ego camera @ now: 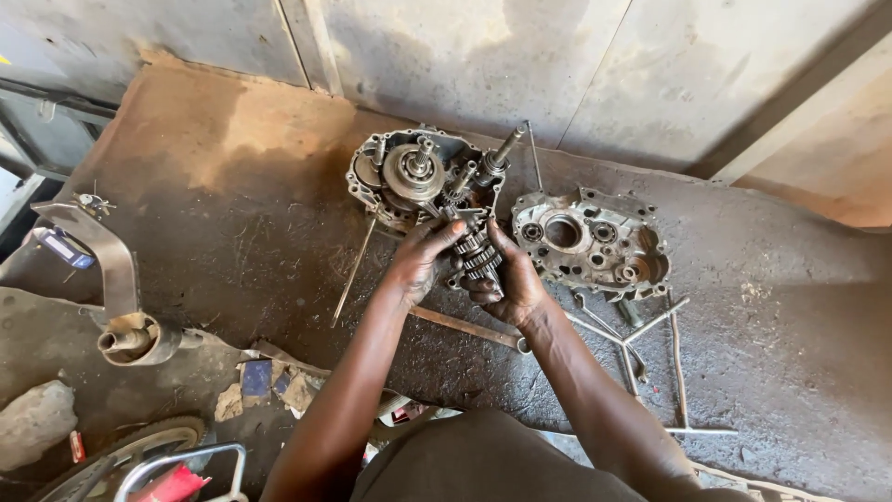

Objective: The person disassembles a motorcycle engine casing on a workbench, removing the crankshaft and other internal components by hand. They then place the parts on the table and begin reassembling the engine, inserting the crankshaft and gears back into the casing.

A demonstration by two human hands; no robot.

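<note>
Dark-clothed lap at lower edge; gear cluster (476, 249) held between both hands above oily floor (232, 232).

Left to right: bent metal bracket (102, 260) lies well apart; left hand (418, 265), grip wrapped on the gear cluster's left side; behind it, crankcase half with shafts (418, 177); right hand (511, 284), grip closed on its right side; second crankcase half (590, 242); loose rods (641, 344) beside it.
</note>
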